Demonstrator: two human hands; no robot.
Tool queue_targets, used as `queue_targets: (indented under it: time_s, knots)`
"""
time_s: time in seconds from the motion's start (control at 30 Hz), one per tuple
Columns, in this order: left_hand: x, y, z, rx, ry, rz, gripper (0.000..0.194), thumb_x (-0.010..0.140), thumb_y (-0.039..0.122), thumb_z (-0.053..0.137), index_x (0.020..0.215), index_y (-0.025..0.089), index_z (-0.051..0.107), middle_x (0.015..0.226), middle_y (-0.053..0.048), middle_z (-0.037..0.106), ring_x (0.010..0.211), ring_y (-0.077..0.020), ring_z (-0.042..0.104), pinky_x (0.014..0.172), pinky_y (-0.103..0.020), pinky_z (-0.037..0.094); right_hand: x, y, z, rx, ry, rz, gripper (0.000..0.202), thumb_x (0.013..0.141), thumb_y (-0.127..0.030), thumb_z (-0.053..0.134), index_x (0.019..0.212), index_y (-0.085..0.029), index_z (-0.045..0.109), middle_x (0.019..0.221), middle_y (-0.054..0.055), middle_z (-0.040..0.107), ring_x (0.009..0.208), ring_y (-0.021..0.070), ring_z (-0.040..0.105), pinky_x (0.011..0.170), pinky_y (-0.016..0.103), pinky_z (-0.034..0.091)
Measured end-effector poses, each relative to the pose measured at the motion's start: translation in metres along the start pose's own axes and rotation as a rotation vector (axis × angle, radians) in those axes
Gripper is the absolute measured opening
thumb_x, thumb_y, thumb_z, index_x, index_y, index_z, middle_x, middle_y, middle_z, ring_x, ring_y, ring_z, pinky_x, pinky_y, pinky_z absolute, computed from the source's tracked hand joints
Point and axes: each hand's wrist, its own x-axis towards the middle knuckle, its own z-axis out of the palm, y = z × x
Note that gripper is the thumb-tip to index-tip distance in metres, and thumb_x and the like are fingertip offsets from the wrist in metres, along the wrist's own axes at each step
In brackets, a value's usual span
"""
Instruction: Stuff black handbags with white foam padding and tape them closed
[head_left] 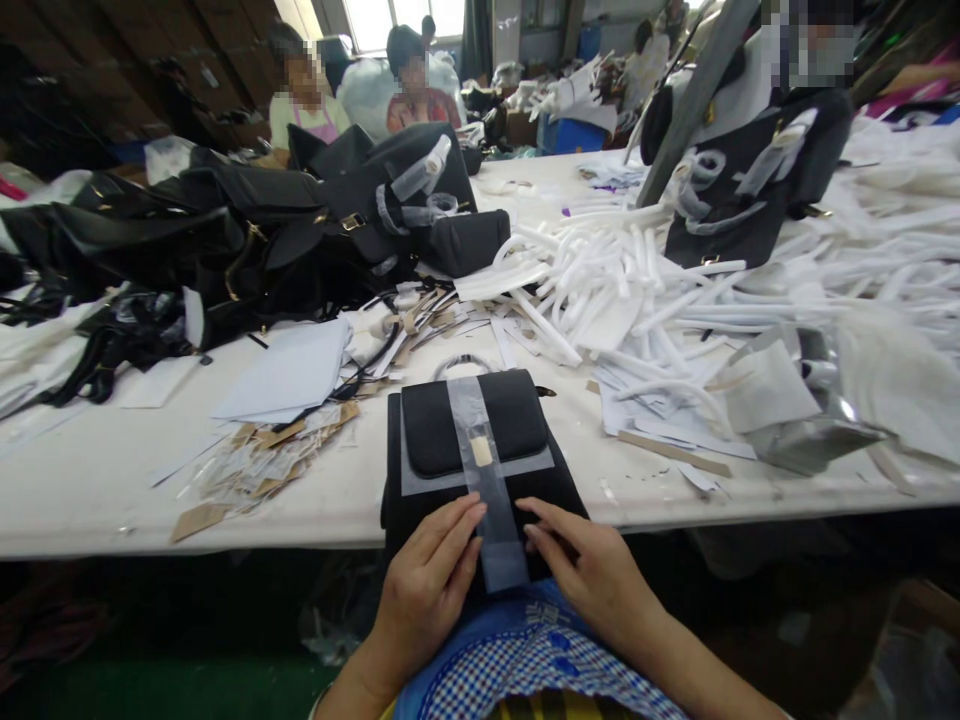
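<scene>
A black bag with a flap lies at the table's front edge, its lower end against the blue checked apron. A translucent strip runs down over the flap and the bag's front, with a small beige piece on it. Under the flap a pale sheet shows. My left hand rests on the bag at the strip's left side, fingers stretched out. On the strip's right, my right hand touches the bag with its fingers apart. Neither hand grips anything visible. A wrapped handle stands at the bag's top.
Black bags are heaped at the back left. White sheets and card scraps lie left. White tubes cover the right, with another black bag behind and crumpled wrapping nearer. Several people are across the table.
</scene>
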Motion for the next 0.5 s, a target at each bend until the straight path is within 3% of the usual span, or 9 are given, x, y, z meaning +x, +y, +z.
queue_targets:
  time_s: [0.2, 0.33, 0.5]
  knots:
    - [0.037, -0.006, -0.002, 0.260, 0.089, -0.026, 0.045, 0.096, 0.015, 0.052, 0.141, 0.020, 0.050, 0.143, -0.010, 0.056, 0.137, -0.0249, 0.047, 0.111, -0.045, 0.045, 0.034, -0.005, -0.005, -0.197, 0.304, -0.303, 0.030, 0.098, -0.022, 0.049, 0.122, -0.024, 0.067, 0.119, 0.007, 0.072, 0.110, 0.0205, 0.067, 0.098, 0.036, 0.055]
    - [0.076, -0.018, 0.005, 0.418, -0.059, -0.095, 0.050, 0.101, 0.029, 0.044, 0.148, 0.012, 0.039, 0.155, -0.016, 0.039, 0.146, -0.0296, 0.033, 0.117, -0.056, 0.033, 0.065, -0.003, -0.009, -0.380, 0.306, -0.377, 0.038, 0.097, -0.022, 0.049, 0.133, -0.024, 0.061, 0.145, 0.008, 0.055, 0.136, 0.0269, 0.048, 0.113, 0.050, 0.042]
    - [0.098, -0.031, 0.020, 0.478, -0.189, -0.044, 0.055, 0.100, 0.037, 0.043, 0.145, 0.005, 0.042, 0.153, -0.019, 0.040, 0.144, -0.0300, 0.036, 0.116, -0.054, 0.035, 0.089, 0.016, 0.000, -0.406, 0.293, -0.263, 0.054, 0.095, -0.032, 0.053, 0.146, -0.018, 0.046, 0.160, 0.014, 0.032, 0.149, 0.0318, 0.023, 0.118, 0.056, 0.033]
